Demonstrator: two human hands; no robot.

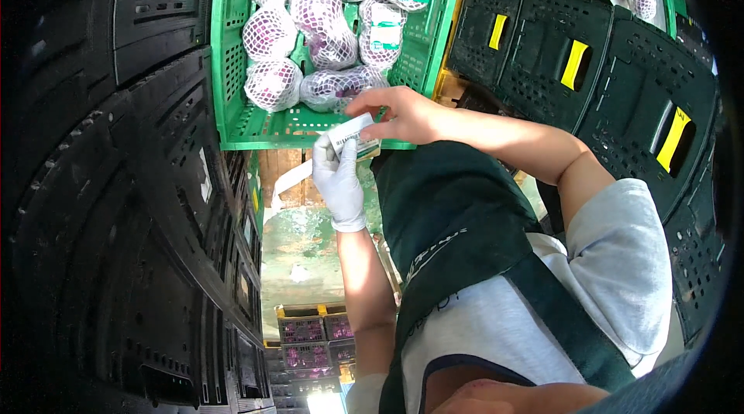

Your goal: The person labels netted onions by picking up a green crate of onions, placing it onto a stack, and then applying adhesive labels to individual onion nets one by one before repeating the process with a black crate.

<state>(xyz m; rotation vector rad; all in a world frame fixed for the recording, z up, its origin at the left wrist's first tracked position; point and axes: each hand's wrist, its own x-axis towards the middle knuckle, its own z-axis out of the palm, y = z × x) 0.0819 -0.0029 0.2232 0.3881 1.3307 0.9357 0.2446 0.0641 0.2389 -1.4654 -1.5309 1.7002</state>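
- Tall black crates [116,220] are lining the whole left side, their slotted walls bending with the lens.
- More black crates [620,89] are standing on the right, 3 of them showing yellow handles [573,65].
- Farther off, toward the lower edge, stacked dark crates [304,343] are holding purple contents.
- A green crate [310,140] with perforated walls is sitting in front of the person, at the top.
- A dark green apron [457,213] is covering the person's front over a light grey T-shirt [620,259].
- Purple, rounded goods in white netting [270,33] are lying inside the green crate, several of them bearing white-and-green labels [386,30].
- The left hand [339,193], in a white glove, is clamping a label strip between thumb and fingers, just beside the crate's near rim.
- The bare right hand [415,114] is reaching across from the right, its fingers curving at the strip's right edge; whether they are pinching it, I cannot tell.
- The white label strip [350,131] is resting in the gloved grip at the near rim, printed side showing, with a loose white tail [293,178] hanging to the lower left.
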